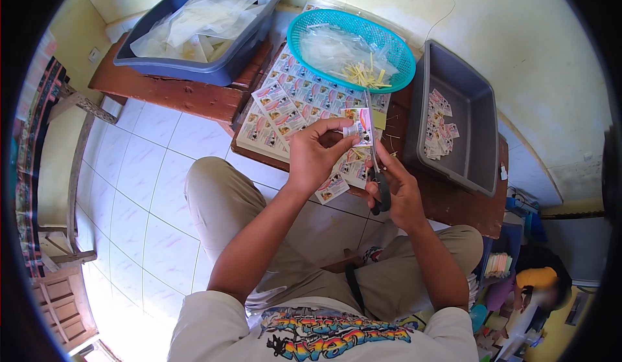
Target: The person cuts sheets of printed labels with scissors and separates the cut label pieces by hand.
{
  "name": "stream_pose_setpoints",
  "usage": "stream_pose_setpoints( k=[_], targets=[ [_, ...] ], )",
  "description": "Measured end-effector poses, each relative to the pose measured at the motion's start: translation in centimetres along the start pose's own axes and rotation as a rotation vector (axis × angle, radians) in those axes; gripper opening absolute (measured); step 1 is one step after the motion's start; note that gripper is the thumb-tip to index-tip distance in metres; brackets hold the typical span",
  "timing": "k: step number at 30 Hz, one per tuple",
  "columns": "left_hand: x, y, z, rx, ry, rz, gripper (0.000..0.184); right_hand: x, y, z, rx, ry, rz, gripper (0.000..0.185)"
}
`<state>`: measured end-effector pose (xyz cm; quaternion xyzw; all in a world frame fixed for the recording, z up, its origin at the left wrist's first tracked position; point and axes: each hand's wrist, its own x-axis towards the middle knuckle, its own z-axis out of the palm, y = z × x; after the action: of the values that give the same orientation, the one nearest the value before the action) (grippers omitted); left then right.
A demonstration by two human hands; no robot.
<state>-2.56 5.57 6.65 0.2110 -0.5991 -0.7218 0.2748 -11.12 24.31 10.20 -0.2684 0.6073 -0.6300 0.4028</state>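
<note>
My left hand (319, 151) pinches a small printed label card (357, 126) between thumb and fingers. In my right hand (399, 187) are black-handled scissors (380, 190), their blades pointing away from me along the card's right edge. Beneath both hands lie printed label sheets (315, 92), some stacked and some loose, on a reddish-brown wooden table (470, 208). Just beyond the card, a turquoise mesh basket (405, 61) holds clear plastic bags and yellowish strips.
A grey tray (481, 113) with cut labels (440, 132) stands to the right. At the back left, a blue-grey tub (220, 70) holds translucent plastic bags on a wooden bench (129, 82). Another person (541, 278) is at the lower right.
</note>
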Motion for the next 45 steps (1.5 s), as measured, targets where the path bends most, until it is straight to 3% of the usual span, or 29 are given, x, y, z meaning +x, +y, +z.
stream_pose_setpoints(
  k=[45],
  targets=[
    [-0.2, -0.8, 0.2, 0.055, 0.012, 0.064, 0.031, 0.3, 0.1, 0.2, -0.022, 0.036, -0.034, 0.079]
  ],
)
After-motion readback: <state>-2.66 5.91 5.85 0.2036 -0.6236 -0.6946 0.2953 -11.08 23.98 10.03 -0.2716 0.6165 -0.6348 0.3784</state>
